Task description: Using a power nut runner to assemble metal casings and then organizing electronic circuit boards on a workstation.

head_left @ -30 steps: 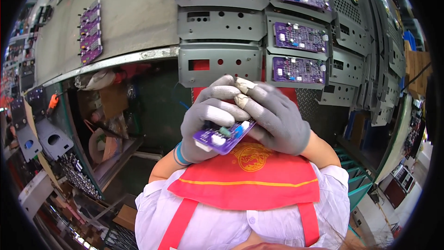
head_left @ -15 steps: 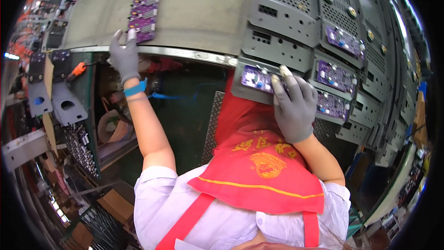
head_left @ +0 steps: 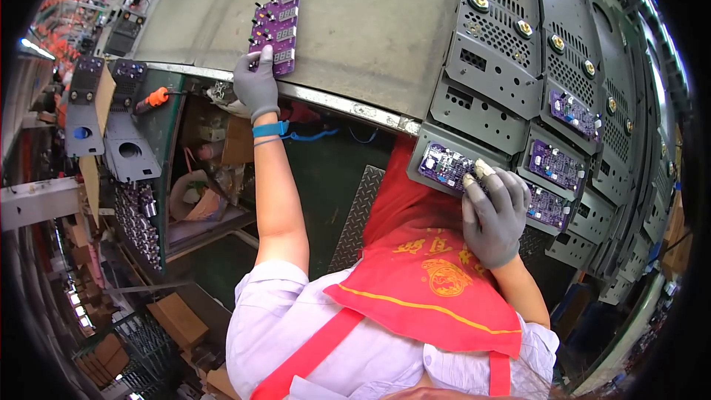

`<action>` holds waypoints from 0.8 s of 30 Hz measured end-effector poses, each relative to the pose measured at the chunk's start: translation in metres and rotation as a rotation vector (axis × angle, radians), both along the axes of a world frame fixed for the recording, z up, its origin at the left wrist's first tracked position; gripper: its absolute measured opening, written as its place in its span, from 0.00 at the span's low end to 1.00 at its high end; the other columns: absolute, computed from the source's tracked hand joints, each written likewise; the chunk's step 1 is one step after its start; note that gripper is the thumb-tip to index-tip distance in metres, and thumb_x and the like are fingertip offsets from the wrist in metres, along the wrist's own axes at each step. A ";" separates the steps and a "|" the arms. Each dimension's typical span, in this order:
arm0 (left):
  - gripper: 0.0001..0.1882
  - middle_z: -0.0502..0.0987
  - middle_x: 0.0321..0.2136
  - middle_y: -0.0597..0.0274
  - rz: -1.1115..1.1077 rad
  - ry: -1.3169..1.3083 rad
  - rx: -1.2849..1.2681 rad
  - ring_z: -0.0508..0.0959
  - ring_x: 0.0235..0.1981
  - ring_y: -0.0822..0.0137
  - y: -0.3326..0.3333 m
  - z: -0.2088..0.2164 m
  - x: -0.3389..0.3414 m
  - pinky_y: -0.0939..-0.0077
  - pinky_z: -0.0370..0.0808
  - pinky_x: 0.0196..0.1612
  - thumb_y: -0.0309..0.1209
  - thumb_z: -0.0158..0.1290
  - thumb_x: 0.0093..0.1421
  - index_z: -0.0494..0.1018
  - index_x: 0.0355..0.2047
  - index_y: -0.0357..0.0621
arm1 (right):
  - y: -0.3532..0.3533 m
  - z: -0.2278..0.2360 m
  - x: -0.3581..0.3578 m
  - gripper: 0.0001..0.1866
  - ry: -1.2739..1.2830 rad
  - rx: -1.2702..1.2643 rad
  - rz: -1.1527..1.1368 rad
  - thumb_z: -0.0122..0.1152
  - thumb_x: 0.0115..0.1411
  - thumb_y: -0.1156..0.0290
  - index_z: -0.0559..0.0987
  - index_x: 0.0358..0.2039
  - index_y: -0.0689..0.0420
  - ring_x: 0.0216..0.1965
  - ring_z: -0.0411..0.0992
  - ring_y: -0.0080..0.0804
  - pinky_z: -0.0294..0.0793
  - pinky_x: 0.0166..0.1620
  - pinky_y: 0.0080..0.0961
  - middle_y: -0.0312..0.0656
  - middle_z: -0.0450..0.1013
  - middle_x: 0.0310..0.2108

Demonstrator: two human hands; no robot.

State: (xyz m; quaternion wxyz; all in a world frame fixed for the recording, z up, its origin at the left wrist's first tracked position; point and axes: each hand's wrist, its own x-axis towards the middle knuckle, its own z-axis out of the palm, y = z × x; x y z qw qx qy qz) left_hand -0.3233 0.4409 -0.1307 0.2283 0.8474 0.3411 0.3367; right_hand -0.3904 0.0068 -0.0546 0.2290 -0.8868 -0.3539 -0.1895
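Observation:
My left hand [head_left: 257,83], in a grey glove with pale fingertips, is at the near end of a purple circuit board [head_left: 284,33] on the bench. Its thumb lies over the board's corner and its fingers curl by the left edge. Small digit displays and buttons line that board. On my right, another purple circuit board [head_left: 444,164] sits on a dark grey perforated metal panel [head_left: 429,135]. My gloved right hand [head_left: 496,215] closes its fingertips on this board's right end, partly hiding it. A blue wrist strap [head_left: 271,130] circles my left wrist.
Overlapping metal panels [head_left: 492,67] fill the right side, several bearing purple boards [head_left: 557,164]. The bench's metal edge [head_left: 348,105] runs before me. An orange-handled tool [head_left: 153,100] and upright metal plates [head_left: 132,150] stand left. Below is a shelf with a roll [head_left: 189,196].
My left hand has moved forward and right onto the near end of the bench circuit board. My right hand stays at the other board. The whole view has shifted.

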 end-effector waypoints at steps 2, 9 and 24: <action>0.18 0.78 0.24 0.62 -0.207 -0.506 -0.515 0.76 0.29 0.69 -0.015 0.007 -0.010 0.76 0.73 0.35 0.44 0.59 0.59 0.76 0.32 0.38 | 0.004 0.003 0.002 0.14 -0.017 0.020 0.025 0.63 0.48 0.75 0.80 0.38 0.55 0.46 0.70 0.38 0.66 0.51 0.36 0.41 0.73 0.45; 0.17 0.78 0.42 0.54 -0.642 -0.646 -1.086 0.78 0.44 0.61 -0.197 0.108 -0.059 0.69 0.75 0.47 0.29 0.52 0.62 0.71 0.50 0.35 | 0.062 0.020 0.022 0.41 0.247 0.323 0.273 0.70 0.41 0.58 0.67 0.58 0.51 0.58 0.60 0.55 0.59 0.59 0.50 0.54 0.60 0.59; 0.43 0.69 0.49 0.46 -0.692 -0.306 0.082 0.73 0.45 0.58 -0.145 0.111 -0.203 0.60 0.66 0.53 0.65 0.47 0.57 0.63 0.53 0.34 | 0.036 0.050 0.031 0.14 0.597 0.813 0.473 0.59 0.58 0.74 0.77 0.46 0.58 0.48 0.73 0.51 0.73 0.49 0.36 0.51 0.71 0.47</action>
